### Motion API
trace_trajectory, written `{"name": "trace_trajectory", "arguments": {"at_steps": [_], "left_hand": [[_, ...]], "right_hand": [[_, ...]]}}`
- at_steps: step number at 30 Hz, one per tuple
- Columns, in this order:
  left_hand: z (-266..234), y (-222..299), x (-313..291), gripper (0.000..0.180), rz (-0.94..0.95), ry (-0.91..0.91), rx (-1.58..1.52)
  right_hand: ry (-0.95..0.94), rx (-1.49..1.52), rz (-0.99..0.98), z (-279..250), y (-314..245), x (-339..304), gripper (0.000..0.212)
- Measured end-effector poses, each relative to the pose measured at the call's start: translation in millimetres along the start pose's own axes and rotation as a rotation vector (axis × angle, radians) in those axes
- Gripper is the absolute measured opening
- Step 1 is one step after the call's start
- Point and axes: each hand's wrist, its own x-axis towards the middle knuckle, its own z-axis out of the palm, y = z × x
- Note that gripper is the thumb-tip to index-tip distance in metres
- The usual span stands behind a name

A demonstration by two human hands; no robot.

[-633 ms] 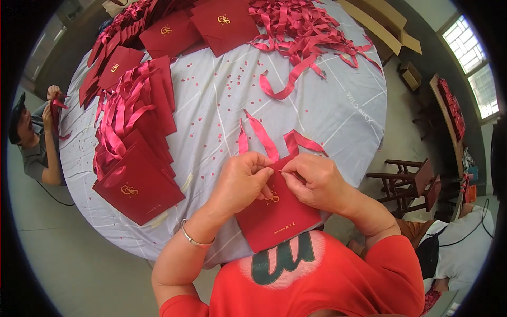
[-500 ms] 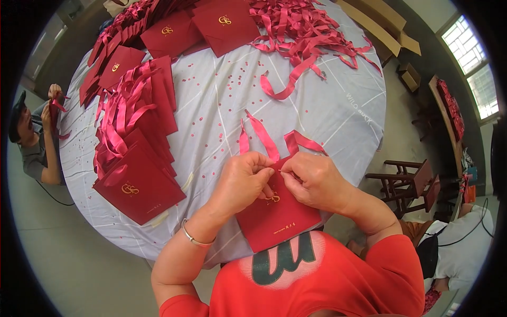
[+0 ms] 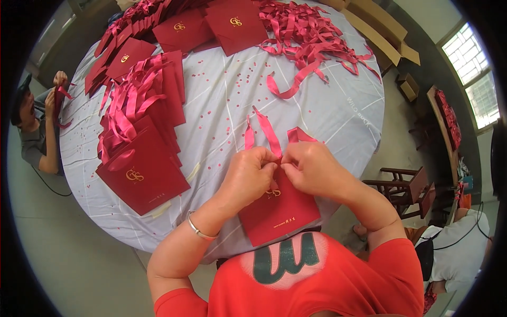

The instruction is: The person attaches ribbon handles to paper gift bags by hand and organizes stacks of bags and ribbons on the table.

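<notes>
A red paper bag (image 3: pixel 282 216) with a gold emblem lies flat at the near edge of the table, in front of my chest. Pink ribbon (image 3: pixel 268 134) runs from its top edge out over the cloth, and another stretch of ribbon (image 3: pixel 300 135) loops out beyond my right hand. My left hand (image 3: pixel 251 173) is closed in a pinch on the ribbon at the bag's top edge. Right beside it, my right hand (image 3: pixel 312 168) pinches at the same spot, thumb against forefinger. The fingers hide the exact point where ribbon meets bag.
Ribboned red bags (image 3: pixel 145 169) overlap in a stack on the left. More bags (image 3: pixel 235 24) lie at the back, beside a heap of loose pink ribbons (image 3: pixel 311 37). Small red dots of paper litter the tablecloth (image 3: pixel 222 95). Across the left side a person (image 3: pixel 39 124) handles ribbon. Wooden chairs (image 3: pixel 404 185) stand right.
My hands have drawn closer together at the bag's top edge, fingertips now nearly touching. The whole view has shifted slightly.
</notes>
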Motion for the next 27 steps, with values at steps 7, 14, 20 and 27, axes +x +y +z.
{"name": "trace_trajectory", "arguments": {"at_steps": [7, 14, 20, 27], "left_hand": [[0.5, -10.7, 2.0, 0.011, 0.112, 0.033, 0.119], [-0.1, -13.6, 1.4, 0.012, 0.103, 0.023, 0.027], [8.6, -3.0, -8.6, 0.013, 0.097, 0.022, -0.043], [15.4, 4.6, -21.3, 0.013, 0.178, 0.088, 0.104]], "right_hand": [[0.083, -0.238, -0.023, 21.0, -15.7, -8.6, 0.006], [0.063, 0.016, 0.095, -2.4, -14.8, -7.7, 0.021], [-0.147, 0.184, 0.291, -28.2, -11.1, 6.9, 0.024], [-0.413, 0.175, 0.316, -41.0, 3.0, 34.5, 0.025]]}}
